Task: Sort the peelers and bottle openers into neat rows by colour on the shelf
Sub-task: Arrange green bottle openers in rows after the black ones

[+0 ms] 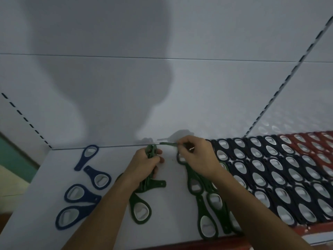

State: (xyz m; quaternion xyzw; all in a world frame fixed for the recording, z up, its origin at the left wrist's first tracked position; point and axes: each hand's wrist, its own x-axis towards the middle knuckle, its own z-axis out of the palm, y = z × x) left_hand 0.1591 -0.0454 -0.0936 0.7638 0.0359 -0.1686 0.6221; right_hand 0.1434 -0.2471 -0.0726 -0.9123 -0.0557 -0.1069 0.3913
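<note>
A bunch of green bottle openers (153, 184) is gripped in the left hand (146, 165), the fingers curled round it, near the middle of the white shelf (36, 204). At 3 o'clock of that hand, one green opener (167, 143) is pinched edge-on between the fingertips of the right hand (196, 156), close to the back panel (162, 87). A row of green openers (200, 208) is laid on the shelf under the right wrist, running from 12 towards 6 o'clock. A single loose green opener (141, 212) is seen at 6 o'clock of the left hand, just beside the forearm. Four blue openers (90, 196) are scattered at 9 o'clock, well apart from the rows. At 3 o'clock of the right hand, packed navy rows (270, 168) are set out, and red rows (315, 141) are placed beyond them at the far right edge
</note>
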